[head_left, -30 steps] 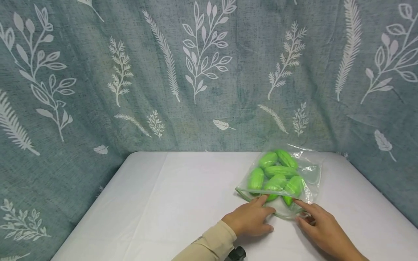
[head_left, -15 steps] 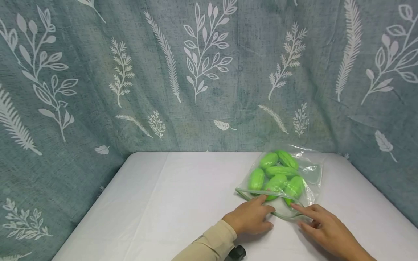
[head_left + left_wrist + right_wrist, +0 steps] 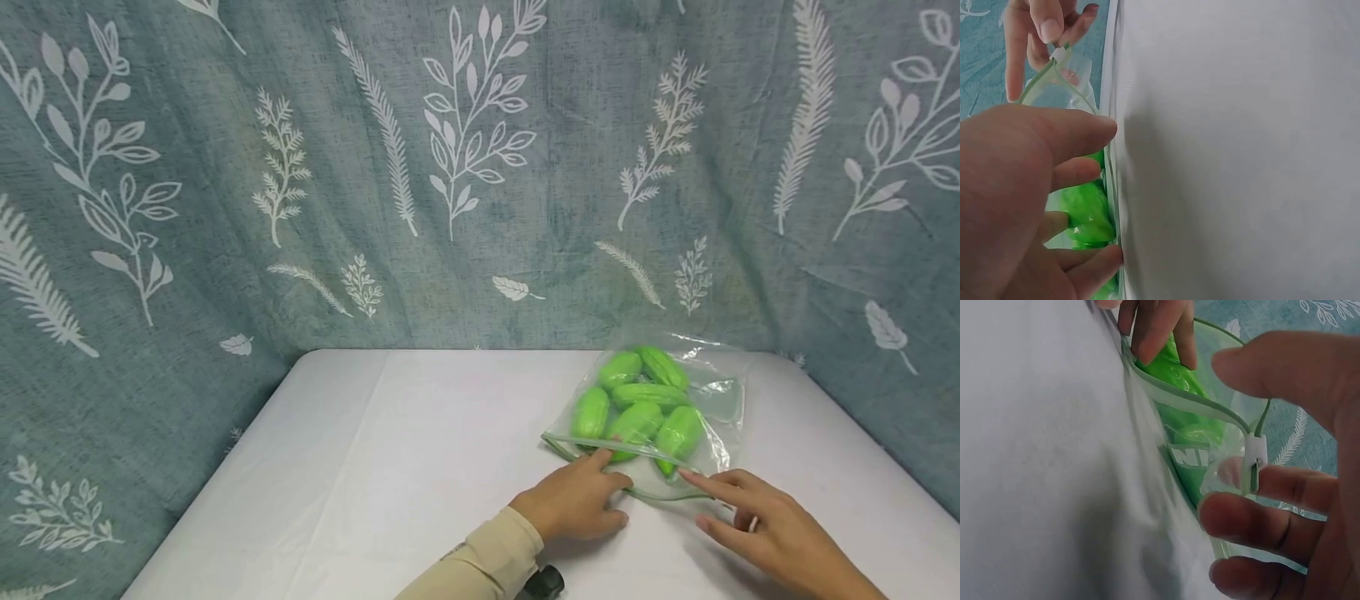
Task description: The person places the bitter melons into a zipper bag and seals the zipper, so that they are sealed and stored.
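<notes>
A clear slider zip bag [image 3: 720, 407] lies at the table's far right, its green-edged mouth gaping toward me. Several bright green, elongated, ridged vegetable-like pieces [image 3: 637, 421] are inside. My left hand [image 3: 573, 500] reaches to the mouth's middle; its fingertips overlap the bag's edge with the fingers loosely spread. By the mouth's right end is my right hand [image 3: 776, 521], index finger stretched out along the edge. In the right wrist view, the white slider [image 3: 1255, 453] sits at the mouth's corner between the spread thumb [image 3: 1241, 369] and fingers, with the thumb apart from it.
White cloth covers the table [image 3: 420, 450]. A teal curtain [image 3: 555, 183] with white leaf prints hangs behind it and along both sides. A small black round object [image 3: 545, 581] shows beside the beige left sleeve [image 3: 487, 554].
My right hand has shifted right and its thumb and index finger have spread apart. The mouth's right end reaches slightly farther right. The left hand stays in place.
</notes>
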Available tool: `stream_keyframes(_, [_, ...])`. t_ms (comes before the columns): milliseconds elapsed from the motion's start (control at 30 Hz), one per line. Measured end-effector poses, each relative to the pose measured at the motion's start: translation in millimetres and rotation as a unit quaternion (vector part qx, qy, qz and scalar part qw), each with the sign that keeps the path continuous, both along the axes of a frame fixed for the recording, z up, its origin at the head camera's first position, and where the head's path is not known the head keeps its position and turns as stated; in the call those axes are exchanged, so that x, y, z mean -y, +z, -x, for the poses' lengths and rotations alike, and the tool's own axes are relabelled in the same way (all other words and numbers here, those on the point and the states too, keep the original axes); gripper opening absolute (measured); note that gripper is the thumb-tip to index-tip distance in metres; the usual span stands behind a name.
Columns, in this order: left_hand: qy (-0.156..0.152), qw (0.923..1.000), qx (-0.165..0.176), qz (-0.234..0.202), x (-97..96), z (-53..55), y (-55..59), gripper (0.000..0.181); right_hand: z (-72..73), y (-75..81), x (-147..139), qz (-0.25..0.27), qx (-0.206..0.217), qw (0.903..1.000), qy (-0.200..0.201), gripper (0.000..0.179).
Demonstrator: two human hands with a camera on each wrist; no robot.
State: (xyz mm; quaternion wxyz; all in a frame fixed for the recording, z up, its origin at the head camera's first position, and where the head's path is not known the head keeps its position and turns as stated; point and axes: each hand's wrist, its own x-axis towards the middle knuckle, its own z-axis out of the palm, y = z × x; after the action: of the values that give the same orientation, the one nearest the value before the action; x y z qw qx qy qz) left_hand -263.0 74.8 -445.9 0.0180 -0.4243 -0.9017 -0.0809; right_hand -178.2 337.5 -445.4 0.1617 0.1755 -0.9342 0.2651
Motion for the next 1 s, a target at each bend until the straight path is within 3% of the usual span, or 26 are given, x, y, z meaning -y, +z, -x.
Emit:
stream_keyframes(367, [-0.008, 0.9999, 0.011, 0.007, 5.6, -0.8, 4.2, 0.045, 0.2, -4.7, -7.9, 0.027, -0.04, 0.9984, 0.028, 0.064])
stream_keyframes(567, [-0.017, 0.9998, -0.001, 0.014, 8.8, -2.4, 4.8, 0.045, 3.7, -8.8, -11.6, 0.033, -0.027, 0.9986, 0.031, 0.068])
stream_keyframes(800, [-0.044, 0.9972, -0.06, -0.003, 13.0, -5.9, 4.9, 0.037, 5.7, -10.6, -17.8, 0.031, -0.009, 0.9992, 0.023, 0.062])
stream_keyframes(1000, [-0.061, 0.991, -0.106, -0.055, 8.4, -5.0, 9.1, 0.026, 3.4, -12.0, -24.7, 0.024, 0.061, 0.9978, -0.007, 0.052])
